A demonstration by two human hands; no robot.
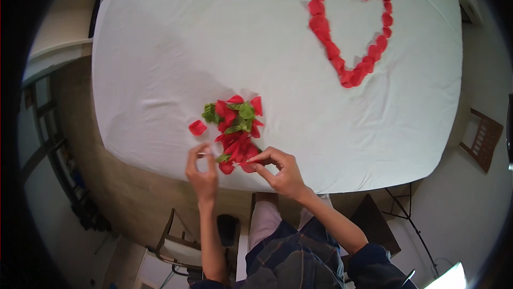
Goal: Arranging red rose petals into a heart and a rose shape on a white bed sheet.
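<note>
My right hand (286,173) pinches a red petal (249,165) between thumb and fingertips, at the near edge of a heap. That heap of red petals (239,146) has crumpled green pieces (245,110) mixed in, which look like leaves. To the heap's left is my left hand (204,177), raised with thumb and fingertips close together. A small pale streak shows at its fingertips, too blurred to tell whether something is held. Just beyond that hand, a single red petal (197,128) lies apart. Farther off at the right, overlapping red petals (319,24) form a heart outline.
Everything lies on a bed-like surface under a white sheet (160,60), whose near edge runs just before my legs. A chair (180,249) stands on the floor at lower left. At lower right are a dark panel (370,225) and a thin black stand (419,233).
</note>
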